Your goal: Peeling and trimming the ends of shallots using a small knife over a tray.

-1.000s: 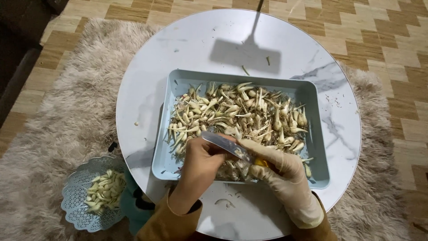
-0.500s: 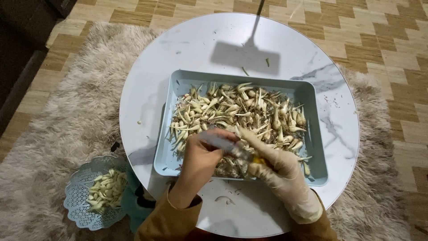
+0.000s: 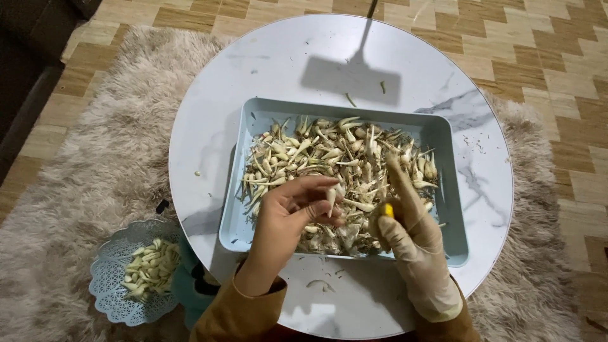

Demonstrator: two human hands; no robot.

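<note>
While your hands work over the near edge of the pale blue tray [image 3: 443, 136], each keeps its own job. Your bare left hand [image 3: 294, 212] is curled, thumb and fingertips pinched on one small pale garlic clove [image 3: 331, 197], lifted just above the heap so its tip points down and stays clear of the rest. Your gloved right hand [image 3: 405, 231] is closed around a tool with a yellow handle [image 3: 387, 211]; only that yellow bit shows, and the blade is hidden from this view, so you cannot tell which way it faces. The forefinger sticks up straight, away from the grip. The two hands sit close together, a narrow gap between them, above the near middle of the tray.

That tray lies at the centre of the round white marble table [image 3: 209, 126], holding the unpeeled cloves and papery stems [image 3: 335, 158] in one place, so scraps stay inside its walls. Down on the shaggy rug [image 3: 95, 164], near left of the table, a light blue lacy basket [image 3: 111, 288] keeps the cleaned pieces [image 3: 149, 266] apart from the heap.
</note>
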